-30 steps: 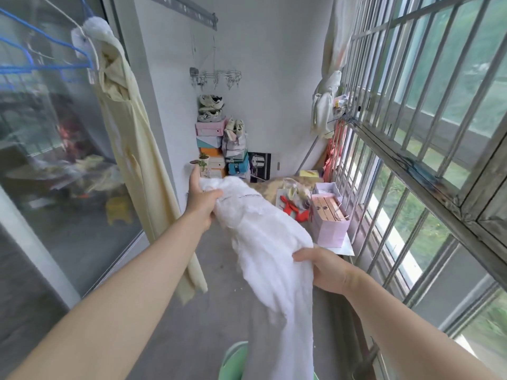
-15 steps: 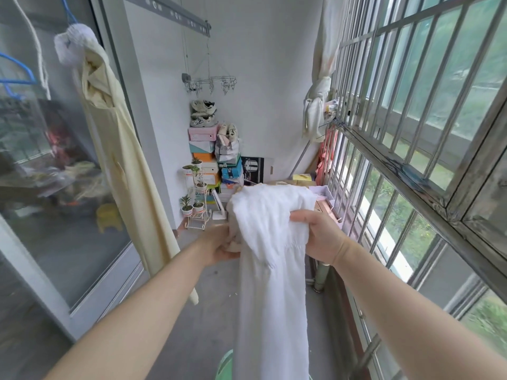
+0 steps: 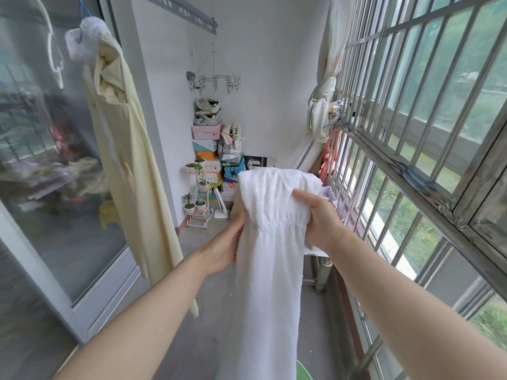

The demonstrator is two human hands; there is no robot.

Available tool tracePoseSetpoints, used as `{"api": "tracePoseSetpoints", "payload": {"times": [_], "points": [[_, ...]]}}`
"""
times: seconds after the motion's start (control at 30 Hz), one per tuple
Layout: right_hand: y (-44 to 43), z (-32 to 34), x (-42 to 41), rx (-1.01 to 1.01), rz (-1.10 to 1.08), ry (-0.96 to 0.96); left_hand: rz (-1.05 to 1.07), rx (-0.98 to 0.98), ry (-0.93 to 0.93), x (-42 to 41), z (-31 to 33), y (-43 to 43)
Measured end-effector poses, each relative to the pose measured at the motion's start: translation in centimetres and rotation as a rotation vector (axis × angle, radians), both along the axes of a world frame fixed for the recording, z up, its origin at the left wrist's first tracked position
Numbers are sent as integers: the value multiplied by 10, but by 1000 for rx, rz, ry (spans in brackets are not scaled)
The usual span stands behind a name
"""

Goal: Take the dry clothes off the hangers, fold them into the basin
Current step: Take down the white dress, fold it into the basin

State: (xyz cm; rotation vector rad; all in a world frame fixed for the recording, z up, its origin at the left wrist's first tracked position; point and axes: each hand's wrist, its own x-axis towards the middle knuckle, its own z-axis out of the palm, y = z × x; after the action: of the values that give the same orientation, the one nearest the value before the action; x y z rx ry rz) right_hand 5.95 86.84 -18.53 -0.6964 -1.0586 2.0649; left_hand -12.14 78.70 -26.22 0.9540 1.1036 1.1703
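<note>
The balcony floor (image 3: 203, 338) runs as a narrow lane away from the camera, bounded on the right by the barred window grille (image 3: 411, 133) and on the left by the glass sliding door (image 3: 55, 215). Open floor shows on both sides of the arms. The far end of the lane is taken up by stacked shoe boxes (image 3: 205, 149) and a small plant stand (image 3: 199, 204). A cream garment (image 3: 131, 174) hangs full length from a padded hanger (image 3: 87, 39) close to the door frame, well left of the hands. The white garment (image 3: 269, 270) is off its hanger and held at mid-lane between both hands. Its long axis is vertical. The doubled-over top edge points up and the free end drops past the bottom of the view. A gathered band crosses it just below the hands. The right hand (image 3: 321, 220) grips the upper right side, its fingers (image 3: 304, 196) curled together over the front of the fold. The left hand (image 3: 225, 248) holds the left edge with the thumb along the cloth. Its fingers pass behind the fabric, so their spread cannot be told. The green basin (image 3: 304, 373) shows only as a rim at the bottom edge, directly beneath the hanging cloth.
</note>
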Motion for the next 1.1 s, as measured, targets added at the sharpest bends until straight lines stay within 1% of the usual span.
{"api": "tracePoseSetpoints", "payload": {"times": [0.1,0.2,0.27,0.33,0.4,0.53,0.6,0.67,0.7,0.77,0.83,0.87,0.97,1.1], "points": [[2,0,-4,-8,-54,-27,-54,39,5,2,-2,-5],[4,-1,-9,-4,-65,-50,-22,67,106,10,0,-5],[5,-1,-11,3,-52,-44,102,77,234,16,0,-1],[5,0,-12,8,-8,-12,239,84,287,20,-4,4],[8,-2,-9,44,30,-2,302,79,248,21,-7,6],[16,-21,4,147,69,-73,335,48,179,19,-9,6],[16,-42,14,139,37,-166,388,18,132,20,-9,5],[18,-70,25,161,60,-290,458,-31,62,17,-10,6],[16,-81,29,175,104,-336,489,-50,25,16,-9,7],[7,-95,31,229,275,-384,520,-66,-19,16,-8,11],[-2,-103,25,321,404,-388,541,-83,-37,19,-7,15],[-7,-104,20,350,405,-368,560,-95,-31,20,-7,17],[-9,-109,12,370,211,-311,590,-147,-10,25,-12,24],[-6,-112,10,495,4,-352,584,-207,19,24,-16,27]]}}
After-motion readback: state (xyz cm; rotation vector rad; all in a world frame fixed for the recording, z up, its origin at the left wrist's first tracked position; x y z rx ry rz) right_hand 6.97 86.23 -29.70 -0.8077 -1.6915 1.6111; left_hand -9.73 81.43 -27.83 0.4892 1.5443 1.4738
